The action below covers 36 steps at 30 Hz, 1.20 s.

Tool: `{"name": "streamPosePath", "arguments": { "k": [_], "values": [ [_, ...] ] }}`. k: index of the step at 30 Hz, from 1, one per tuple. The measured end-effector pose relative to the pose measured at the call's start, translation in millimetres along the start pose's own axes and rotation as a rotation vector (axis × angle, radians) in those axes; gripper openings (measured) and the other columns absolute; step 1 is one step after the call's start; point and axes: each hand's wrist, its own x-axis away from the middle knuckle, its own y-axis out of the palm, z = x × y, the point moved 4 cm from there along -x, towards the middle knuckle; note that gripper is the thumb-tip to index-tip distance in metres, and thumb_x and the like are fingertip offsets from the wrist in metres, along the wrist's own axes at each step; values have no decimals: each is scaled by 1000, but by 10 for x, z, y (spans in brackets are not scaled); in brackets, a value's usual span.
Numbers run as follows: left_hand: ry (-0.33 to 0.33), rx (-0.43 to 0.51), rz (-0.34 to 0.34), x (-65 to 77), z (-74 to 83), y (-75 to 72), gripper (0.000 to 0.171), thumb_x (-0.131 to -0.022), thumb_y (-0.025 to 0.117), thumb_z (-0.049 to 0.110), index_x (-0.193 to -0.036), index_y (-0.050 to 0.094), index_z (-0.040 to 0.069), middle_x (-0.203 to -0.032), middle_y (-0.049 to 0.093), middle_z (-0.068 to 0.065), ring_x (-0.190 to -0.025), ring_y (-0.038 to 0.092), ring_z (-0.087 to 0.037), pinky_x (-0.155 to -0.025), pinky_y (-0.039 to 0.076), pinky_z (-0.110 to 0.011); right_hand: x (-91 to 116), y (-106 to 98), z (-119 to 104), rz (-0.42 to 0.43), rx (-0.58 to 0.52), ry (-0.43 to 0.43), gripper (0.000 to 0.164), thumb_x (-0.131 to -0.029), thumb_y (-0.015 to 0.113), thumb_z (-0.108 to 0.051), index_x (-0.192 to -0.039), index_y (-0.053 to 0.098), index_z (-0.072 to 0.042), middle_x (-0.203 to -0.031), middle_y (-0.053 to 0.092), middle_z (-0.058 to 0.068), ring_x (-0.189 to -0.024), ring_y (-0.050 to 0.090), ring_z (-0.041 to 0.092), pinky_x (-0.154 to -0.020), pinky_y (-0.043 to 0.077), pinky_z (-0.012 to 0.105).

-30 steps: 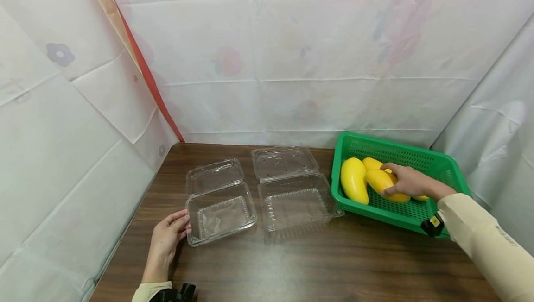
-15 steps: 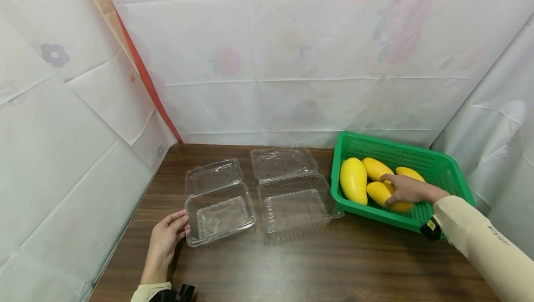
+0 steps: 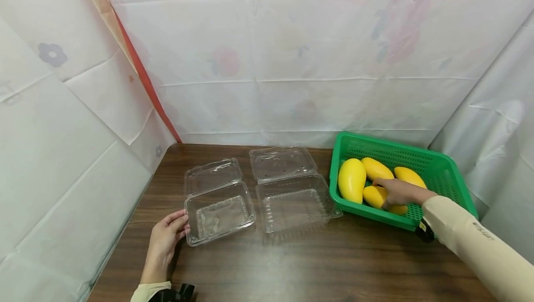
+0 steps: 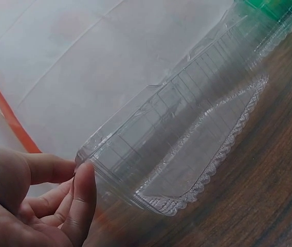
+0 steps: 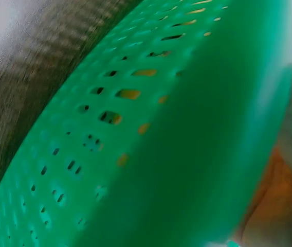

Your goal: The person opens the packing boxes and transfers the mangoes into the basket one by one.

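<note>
My left hand (image 3: 162, 242) pinches the left rim of a clear plastic clamshell box (image 3: 221, 214), its lid folded back on the table. In the left wrist view, thumb and finger of the left hand (image 4: 48, 200) meet at the rim of the clamshell box (image 4: 177, 123). My right hand (image 3: 402, 193) reaches into a green basket (image 3: 375, 218) and grips a yellow mango (image 3: 374, 196), fingers on one side and thumb on the other. The basket wall (image 5: 110, 128) fills most of the right wrist view; only part of the right hand (image 5: 279, 190) shows there.
A second clear clamshell box (image 3: 294, 202) stands with its lid back, between the first box and the basket. Other mangoes lie in the basket: one at its left (image 3: 352, 180), one behind (image 3: 377, 168) and one farther right (image 3: 410, 177). A white curtain (image 3: 258, 61) hangs behind the table.
My right hand and the gripped mango have shifted left and toward the basket's front side, uncovering the mangoes behind. My left hand has kept its place on the box rim.
</note>
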Motion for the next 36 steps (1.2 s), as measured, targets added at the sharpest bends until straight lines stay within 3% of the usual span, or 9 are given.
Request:
{"name": "streamPosePath", "arguments": {
  "k": [7, 14, 24, 36],
  "values": [
    [2, -9, 1, -24, 10, 18, 38, -97, 59, 11, -130, 50, -5, -86, 65, 10, -72, 62, -4, -69, 56, -18, -46, 57, 65, 6, 25, 14, 68, -81, 75, -15, -137, 43, 7, -109, 65, 14, -79, 53, 18, -70, 48, 35],
    [1, -12, 1, -62, 42, 41, 38, -98, 57, 9, -132, 48, -7, -83, 64, 11, -70, 61, -2, -69, 56, -18, -15, 26, 66, 39, 31, 24, 72, -81, 78, -29, -134, 46, 7, -118, 61, 22, -89, 57, 24, -75, 49, 41],
    [-3, -13, -3, -90, 25, 61, 41, -98, 57, 10, -134, 47, -7, -84, 65, 13, -71, 61, -2, -69, 56, -18, 78, -17, 152, 98, 2, 53, 82, -85, 70, -47, -136, 43, 11, -126, 56, 34, -110, 58, 46, -84, 51, 53],
    [-12, -1, 7, -90, 13, 53, 39, -98, 57, 11, -133, 48, -4, -83, 64, 12, -71, 61, -2, -69, 55, -17, 140, -127, 52, 279, -83, 53, 54, -96, 61, -32, -130, 52, 9, -117, 59, 32, -101, 61, 42, -78, 54, 49]
  ]
}}
